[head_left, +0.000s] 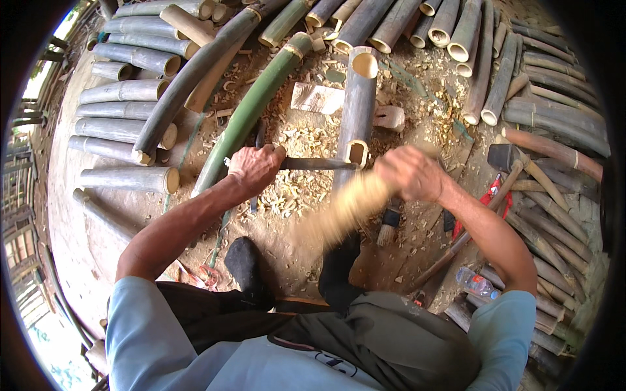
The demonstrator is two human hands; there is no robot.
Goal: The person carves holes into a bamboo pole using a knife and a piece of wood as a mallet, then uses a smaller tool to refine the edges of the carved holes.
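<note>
My left hand [254, 166] is closed around the near end of a long, dark, straight-bladed knife [312, 164]. Its blade points right, and the far end lies at a squarish pale opening in a grey bamboo tube [357, 111]. A rounder opening shows at the tube's upper end. In my right hand [412, 173], fingers wrapped, is a pale wooden mallet [345, 208], smeared by motion and slanting down to the left. It hides the tube's lower part. Left of the tube leans a long green bamboo pole [257, 107].
Wood chips [297, 186] litter the ground between my feet [246, 264] and the tube. Cut bamboo lengths [130, 179] lie stacked left, behind and right. A hammer [503, 158], a brush [388, 225] and a plastic bottle [476, 281] are on the right. A flat pale board [316, 98] lies beyond.
</note>
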